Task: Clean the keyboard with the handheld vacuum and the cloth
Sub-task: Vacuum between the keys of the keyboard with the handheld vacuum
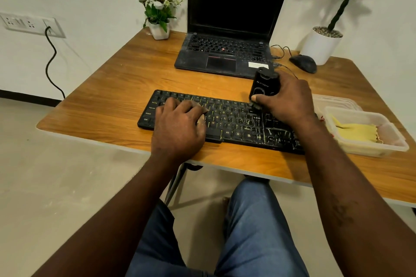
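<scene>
Knees in jeans sit lowest, under the table edge; left hand lies flat on the keyboard, fingers relaxed and a bit spread over the left-side keys, holding nothing; right hand is wrapped round the vacuum, thumb on its front, nozzle down on the keys just right of the left fingertips; cloth sits in a tub right of the gripping fingers; laptop beyond them.
</scene>
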A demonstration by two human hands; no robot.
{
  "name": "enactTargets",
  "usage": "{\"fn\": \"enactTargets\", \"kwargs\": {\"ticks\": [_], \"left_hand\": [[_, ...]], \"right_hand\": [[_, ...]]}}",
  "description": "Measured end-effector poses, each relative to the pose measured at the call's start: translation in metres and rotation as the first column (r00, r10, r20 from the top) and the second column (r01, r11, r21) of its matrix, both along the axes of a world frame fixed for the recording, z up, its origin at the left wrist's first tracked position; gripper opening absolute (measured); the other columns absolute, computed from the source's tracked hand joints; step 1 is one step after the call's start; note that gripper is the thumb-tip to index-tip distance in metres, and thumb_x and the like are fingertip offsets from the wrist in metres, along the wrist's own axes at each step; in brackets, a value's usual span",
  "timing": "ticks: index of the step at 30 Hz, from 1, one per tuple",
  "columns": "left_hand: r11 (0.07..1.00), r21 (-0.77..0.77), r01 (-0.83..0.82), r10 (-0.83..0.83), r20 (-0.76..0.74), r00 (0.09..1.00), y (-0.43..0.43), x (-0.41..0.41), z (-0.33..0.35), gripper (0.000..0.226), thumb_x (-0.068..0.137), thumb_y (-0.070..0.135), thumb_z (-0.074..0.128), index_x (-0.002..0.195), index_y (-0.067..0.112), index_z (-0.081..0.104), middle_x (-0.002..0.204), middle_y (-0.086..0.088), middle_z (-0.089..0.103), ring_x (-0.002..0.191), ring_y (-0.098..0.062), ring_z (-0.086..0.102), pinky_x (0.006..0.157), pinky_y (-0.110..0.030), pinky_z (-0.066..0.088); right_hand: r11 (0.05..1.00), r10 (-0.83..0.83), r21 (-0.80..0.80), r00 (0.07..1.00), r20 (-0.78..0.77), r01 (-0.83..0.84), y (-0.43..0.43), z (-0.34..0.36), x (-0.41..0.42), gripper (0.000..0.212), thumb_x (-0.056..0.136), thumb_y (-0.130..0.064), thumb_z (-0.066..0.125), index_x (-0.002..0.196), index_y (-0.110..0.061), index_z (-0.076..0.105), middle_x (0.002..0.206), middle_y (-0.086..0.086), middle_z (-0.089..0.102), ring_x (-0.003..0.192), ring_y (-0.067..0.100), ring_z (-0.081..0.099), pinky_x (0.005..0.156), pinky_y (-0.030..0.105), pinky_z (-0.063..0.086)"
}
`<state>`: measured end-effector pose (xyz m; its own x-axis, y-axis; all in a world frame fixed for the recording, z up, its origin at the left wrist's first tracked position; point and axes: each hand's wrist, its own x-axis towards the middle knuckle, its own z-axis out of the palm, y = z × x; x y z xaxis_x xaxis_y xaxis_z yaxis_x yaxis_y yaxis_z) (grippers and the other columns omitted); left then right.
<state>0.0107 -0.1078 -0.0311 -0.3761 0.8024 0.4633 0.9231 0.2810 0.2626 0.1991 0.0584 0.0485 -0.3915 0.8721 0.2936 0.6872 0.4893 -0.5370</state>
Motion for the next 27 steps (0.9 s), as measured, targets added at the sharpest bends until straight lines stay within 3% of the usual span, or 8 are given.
{"fn": "enactTargets", "kwargs": {"ticks": [2,5,10,13,15,21,25,27], "left_hand": [[1.000,-0.003,-0.004,0.004,0.001,1.000,0.000,0.000,0.001,0.042,0.094,0.040,0.043,0.126,0.027,0.068,0.124,0.006,0.067,0.113,-0.023,0.047,0.090,-0.043,0.037],[1.000,-0.003,-0.009,0.009,0.002,1.000,0.001,-0.002,0.001,0.042,0.094,0.040,0.044,0.126,0.027,0.068,0.124,0.006,0.067,0.113,-0.023,0.046,0.090,-0.043,0.037],[1.000,-0.005,-0.001,0.001,0.005,1.000,0.000,0.001,0.001,0.044,0.093,0.040,0.043,0.127,0.028,0.068,0.125,0.006,0.067,0.114,-0.022,0.046,0.090,-0.043,0.037],[1.000,-0.012,-0.007,0.007,0.004,1.000,0.000,-0.001,0.002,0.044,0.093,0.041,0.043,0.127,0.027,0.068,0.125,0.006,0.067,0.115,-0.023,0.046,0.091,-0.043,0.037],[1.000,-0.003,-0.008,0.008,0.007,1.000,0.000,-0.001,0.001,0.043,0.094,0.040,0.044,0.126,0.027,0.068,0.124,0.005,0.067,0.114,-0.023,0.046,0.090,-0.043,0.037],[1.000,0.010,0.001,-0.001,0.003,1.000,0.000,0.001,0.002,0.042,0.095,0.040,0.044,0.126,0.027,0.069,0.123,0.005,0.068,0.113,-0.023,0.047,0.090,-0.043,0.037],[1.000,0.017,-0.006,0.006,-0.006,1.000,0.000,-0.002,0.000,0.041,0.095,0.040,0.046,0.125,0.026,0.068,0.123,0.005,0.067,0.112,-0.023,0.047,0.089,-0.042,0.036],[1.000,0.008,-0.008,0.008,-0.005,1.000,0.000,-0.002,-0.001,0.042,0.094,0.040,0.045,0.126,0.026,0.068,0.123,0.006,0.067,0.112,-0.023,0.047,0.088,-0.042,0.036]], "right_hand": [[0.990,0.120,-0.069,0.993,0.003,-0.120,-0.007,0.000,-0.003,0.072,0.075,-0.038,0.090,0.138,-0.023,0.059,0.128,0.000,0.070,0.106,0.015,0.066,0.082,0.025,0.054],[0.938,0.313,-0.164,0.950,0.013,-0.307,-0.019,0.000,-0.008,0.068,0.074,-0.033,0.091,0.134,-0.026,0.061,0.122,-0.006,0.070,0.101,0.009,0.066,0.089,0.035,0.059],[0.995,0.066,-0.067,0.997,-0.040,-0.068,-0.005,0.000,-0.005,0.070,0.074,-0.040,0.090,0.135,-0.023,0.061,0.125,-0.001,0.071,0.108,0.016,0.067,0.085,0.028,0.054],[0.960,0.225,-0.163,0.974,-0.033,-0.227,-0.018,-0.002,-0.011,0.068,0.073,-0.038,0.090,0.133,-0.026,0.061,0.119,-0.009,0.068,0.095,0.004,0.064,0.075,0.018,0.051],[0.926,0.326,-0.198,0.945,-0.008,-0.321,-0.025,-0.002,-0.015,0.067,0.072,-0.036,0.091,0.132,-0.026,0.062,0.116,-0.010,0.068,0.098,0.003,0.065,0.080,0.020,0.053],[0.999,0.020,0.034,0.997,0.080,-0.022,-0.010,0.005,-0.012,0.069,0.076,-0.044,0.088,0.135,-0.021,0.060,0.127,0.003,0.070,0.112,0.021,0.067,0.081,0.026,0.051],[0.924,0.360,-0.153,0.932,0.031,-0.352,-0.045,0.001,-0.025,0.060,0.073,-0.042,0.090,0.125,-0.027,0.064,0.112,-0.008,0.072,0.094,0.006,0.067,0.077,0.029,0.059],[0.914,0.393,-0.128,0.919,0.039,-0.385,-0.046,-0.003,-0.027,0.057,0.073,-0.042,0.090,0.122,-0.028,0.065,0.109,-0.010,0.073,0.093,0.006,0.068,0.080,0.032,0.060]]}}
